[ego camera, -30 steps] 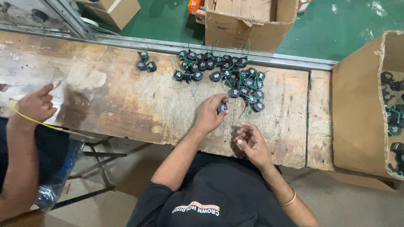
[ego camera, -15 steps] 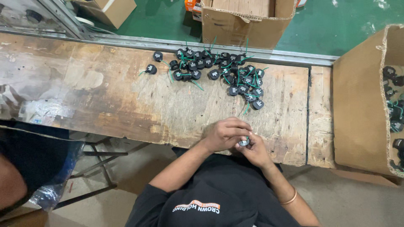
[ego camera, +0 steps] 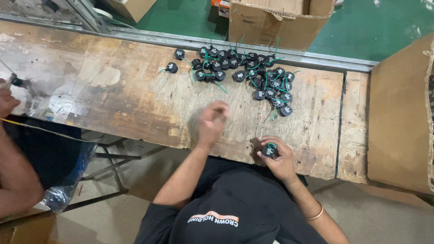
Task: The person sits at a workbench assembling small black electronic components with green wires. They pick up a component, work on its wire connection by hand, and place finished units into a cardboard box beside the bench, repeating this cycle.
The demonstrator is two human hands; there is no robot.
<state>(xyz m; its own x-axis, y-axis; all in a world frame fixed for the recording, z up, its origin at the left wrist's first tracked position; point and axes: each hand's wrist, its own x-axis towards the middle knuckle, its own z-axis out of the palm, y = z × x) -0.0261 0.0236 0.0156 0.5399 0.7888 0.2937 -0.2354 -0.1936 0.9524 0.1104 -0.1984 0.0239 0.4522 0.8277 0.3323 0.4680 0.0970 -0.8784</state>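
My right hand [ego camera: 276, 157] is near the front edge of the worn wooden bench [ego camera: 113, 99] and is closed around a small black part with a green wire [ego camera: 270, 150]. My left hand [ego camera: 212, 121] hovers over the bench to its left, blurred by motion, with fingers curled; whether it holds anything is unclear. A pile of several similar black parts with green wires [ego camera: 253, 74] lies at the back of the bench, beyond both hands. Two stray parts [ego camera: 172, 68] lie left of the pile.
A co-worker's arm and hand [ego camera: 9, 106] work at the far left with a thin tool [ego camera: 13, 81]. An open cardboard box [ego camera: 280, 22] stands behind the bench on the green floor. A large box [ego camera: 402, 113] stands at the right.
My hands were together at the bench's front edge; the left hand has now pulled away up and to the left, while the right keeps the black part.
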